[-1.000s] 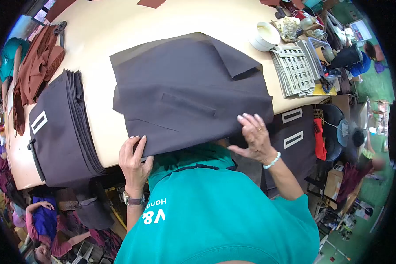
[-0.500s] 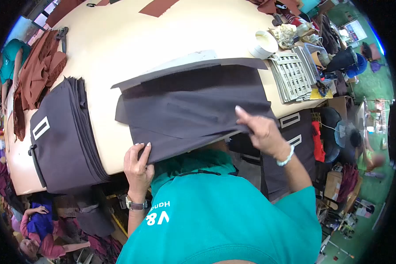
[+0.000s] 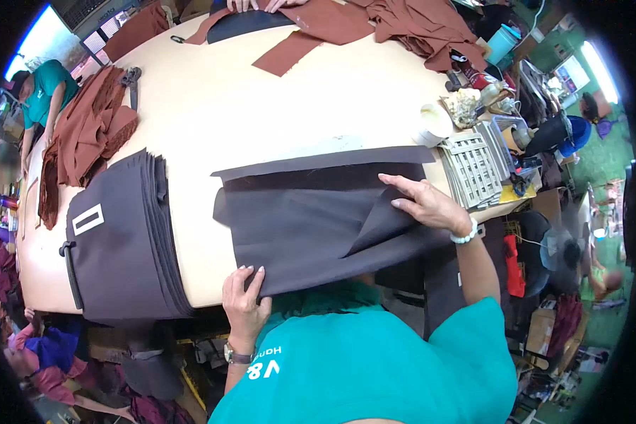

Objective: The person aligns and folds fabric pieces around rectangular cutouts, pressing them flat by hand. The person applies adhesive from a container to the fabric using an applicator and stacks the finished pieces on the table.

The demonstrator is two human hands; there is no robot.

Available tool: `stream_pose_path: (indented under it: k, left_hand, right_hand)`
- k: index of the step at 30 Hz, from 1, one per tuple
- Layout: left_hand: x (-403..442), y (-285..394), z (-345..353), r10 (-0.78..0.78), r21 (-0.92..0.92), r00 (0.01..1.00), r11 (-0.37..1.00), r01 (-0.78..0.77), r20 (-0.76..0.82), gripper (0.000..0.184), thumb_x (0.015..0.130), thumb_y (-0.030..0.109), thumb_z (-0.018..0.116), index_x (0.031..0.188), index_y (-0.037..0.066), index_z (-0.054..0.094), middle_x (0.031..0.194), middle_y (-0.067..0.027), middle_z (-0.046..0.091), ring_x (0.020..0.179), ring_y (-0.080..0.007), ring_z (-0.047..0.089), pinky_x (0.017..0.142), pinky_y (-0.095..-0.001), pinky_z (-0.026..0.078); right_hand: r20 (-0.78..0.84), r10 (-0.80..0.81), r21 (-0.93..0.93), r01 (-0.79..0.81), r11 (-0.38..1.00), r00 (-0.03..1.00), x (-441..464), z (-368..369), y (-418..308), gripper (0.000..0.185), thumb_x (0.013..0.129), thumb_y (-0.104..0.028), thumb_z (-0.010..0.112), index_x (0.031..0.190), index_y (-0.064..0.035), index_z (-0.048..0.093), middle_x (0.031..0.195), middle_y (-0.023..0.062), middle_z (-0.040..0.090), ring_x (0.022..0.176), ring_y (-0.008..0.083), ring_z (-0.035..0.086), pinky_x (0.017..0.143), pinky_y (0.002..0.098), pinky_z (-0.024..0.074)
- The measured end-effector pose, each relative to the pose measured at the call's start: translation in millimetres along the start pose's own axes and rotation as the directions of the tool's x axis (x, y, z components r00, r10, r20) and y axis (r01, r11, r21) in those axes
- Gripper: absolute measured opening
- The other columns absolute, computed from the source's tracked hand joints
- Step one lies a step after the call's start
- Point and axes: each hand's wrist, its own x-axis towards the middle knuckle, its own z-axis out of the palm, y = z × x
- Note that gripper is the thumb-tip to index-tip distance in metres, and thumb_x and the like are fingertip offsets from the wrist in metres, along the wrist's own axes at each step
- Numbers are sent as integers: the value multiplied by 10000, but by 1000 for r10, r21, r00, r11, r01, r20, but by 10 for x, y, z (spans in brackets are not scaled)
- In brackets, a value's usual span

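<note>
A dark fabric piece (image 3: 297,226) lies on the pale table (image 3: 212,99) in front of me, its far edge folded over in a long strip and its right part creased. My left hand (image 3: 246,300) pinches the near left corner of this fabric at the table's edge. Over the fabric's right side is my right hand (image 3: 427,203), fingers apart and pointing left, touching or just above the cloth. To the left rests a thick stack of dark fabric pieces (image 3: 120,240), with a white rectangular frame (image 3: 88,219) on top.
Rust-coloured cloth lies at the left (image 3: 88,134) and far side (image 3: 420,28). A white round tub (image 3: 431,124) and slotted templates (image 3: 468,166) are at the right. Another person's hands (image 3: 261,6) are at the far edge; co-workers (image 3: 49,92) are at the left.
The fabric's far edge has come toward me and now lies folded over. My right hand has moved from the near right edge up over the cloth. My left hand still grips the near left corner.
</note>
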Motion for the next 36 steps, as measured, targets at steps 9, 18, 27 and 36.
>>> stream_pose_path:
  k: [9, 18, 27, 36]
  left_hand:
    - [24, -76, -50, 92, 15, 995, 996, -93, 45, 472, 522, 8, 562, 986, 33, 647, 979, -137, 545, 950, -323, 540, 824, -420, 446]
    - [-16, 20, -25, 0, 10, 1000, 1000, 1, -30, 484, 540, -47, 518, 1010, 3, 626, 1049, -172, 553, 1000, -348, 534, 872, -433, 432]
    - [136, -106, -233, 14, 6, 998, 1000, -15, 58, 542, 535, -125, 449, 1022, 11, 644, 1104, -193, 526, 1049, -328, 517, 883, -400, 435]
    - [-110, 30, -158, -431, -646, 902, 680, 348, 32, 420, 705, -121, 453, 1074, -14, 622, 1289, -165, 442, 1218, -296, 424, 1014, -377, 340]
  right_hand:
    - [-565, 116, -500, -450, 740, 817, 1242, -247, 542, 586, 824, -104, 501, 1376, -111, 303, 847, 185, 617, 770, 301, 611, 649, 407, 477]
    - [-744, -193, -476, -306, 825, 639, 623, 131, 283, 615, 808, -174, 598, 1340, -23, 329, 1056, 177, 553, 948, 315, 535, 837, 398, 421]
    - [-777, 383, -1, -609, 793, 501, -188, 657, 377, 737, 766, -183, 652, 1353, 22, 257, 990, 173, 561, 922, 316, 520, 817, 413, 401]
    - [-813, 433, 250, -439, 863, 389, -526, 702, 396, 669, 712, 40, 619, 1317, 17, 334, 767, 108, 555, 780, 253, 556, 659, 357, 448]
